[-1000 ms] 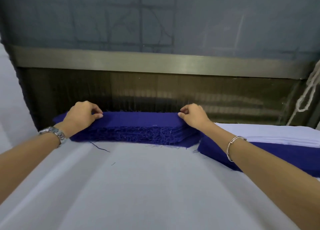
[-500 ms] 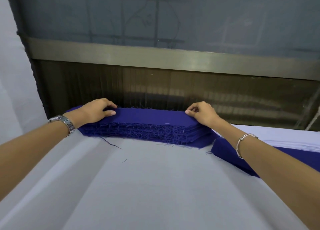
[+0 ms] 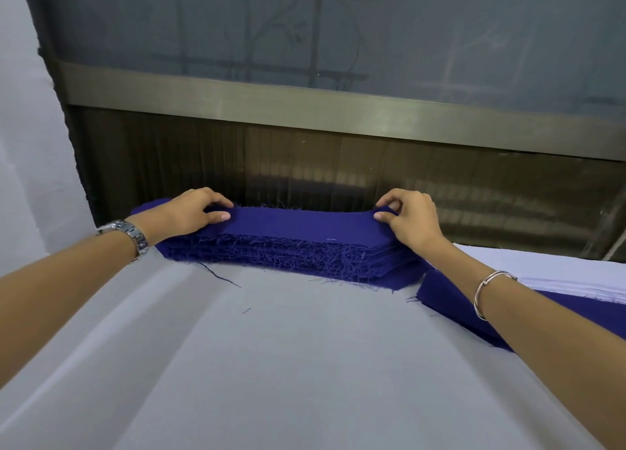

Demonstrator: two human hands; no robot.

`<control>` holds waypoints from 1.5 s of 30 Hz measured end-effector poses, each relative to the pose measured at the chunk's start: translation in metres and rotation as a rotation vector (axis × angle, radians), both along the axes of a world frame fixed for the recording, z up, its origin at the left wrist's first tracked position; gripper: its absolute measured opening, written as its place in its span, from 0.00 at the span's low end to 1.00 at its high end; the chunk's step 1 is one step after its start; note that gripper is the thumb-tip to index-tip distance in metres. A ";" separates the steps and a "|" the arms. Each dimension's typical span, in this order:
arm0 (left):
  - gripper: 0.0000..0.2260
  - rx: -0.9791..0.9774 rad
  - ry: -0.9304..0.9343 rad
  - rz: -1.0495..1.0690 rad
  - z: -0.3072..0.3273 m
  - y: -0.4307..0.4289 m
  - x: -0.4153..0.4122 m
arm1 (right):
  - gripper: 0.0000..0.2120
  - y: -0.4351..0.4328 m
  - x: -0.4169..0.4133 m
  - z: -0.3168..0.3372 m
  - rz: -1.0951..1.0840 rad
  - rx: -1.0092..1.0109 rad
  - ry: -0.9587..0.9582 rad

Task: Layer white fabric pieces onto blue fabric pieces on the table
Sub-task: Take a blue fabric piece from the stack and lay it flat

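Both forearms are stretched forward. The left hand (image 3: pixel 191 212) is curled over the left end of the blue fabric stack (image 3: pixel 298 227), its top layers pinched; the right end is pinched by the right hand (image 3: pixel 411 221).

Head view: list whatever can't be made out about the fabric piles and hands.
Blue stack: layer count, blurred by frayed edges.
How many pieces the left hand and right hand pinch: fingers cover it.
White pieces and second blue pile: cut off by the right edge, crossed by the forearm.
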State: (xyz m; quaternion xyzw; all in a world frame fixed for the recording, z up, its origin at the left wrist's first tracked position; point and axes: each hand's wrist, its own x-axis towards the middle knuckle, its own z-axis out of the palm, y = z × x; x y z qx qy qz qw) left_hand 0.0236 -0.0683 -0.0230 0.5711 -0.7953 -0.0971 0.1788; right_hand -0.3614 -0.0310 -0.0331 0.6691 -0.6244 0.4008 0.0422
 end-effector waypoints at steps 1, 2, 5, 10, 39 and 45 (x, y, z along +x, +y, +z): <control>0.16 -0.001 0.000 -0.001 0.000 0.000 0.000 | 0.08 0.001 0.000 0.000 0.005 -0.018 -0.003; 0.16 -0.002 0.003 -0.002 -0.001 0.000 0.001 | 0.08 0.002 0.001 -0.001 0.016 -0.027 0.001; 0.16 -0.014 0.016 -0.003 -0.002 0.000 0.002 | 0.09 0.004 0.001 -0.002 0.046 -0.027 0.013; 0.16 -0.010 0.030 0.005 -0.002 0.000 0.001 | 0.06 0.007 -0.001 -0.001 0.069 -0.073 -0.011; 0.11 -0.533 -0.294 0.014 0.011 0.012 0.020 | 0.09 0.037 -0.022 -0.005 0.286 -0.352 0.149; 0.13 -0.577 -0.027 -0.025 0.030 0.036 0.037 | 0.07 0.053 -0.027 0.022 0.274 -0.227 -0.249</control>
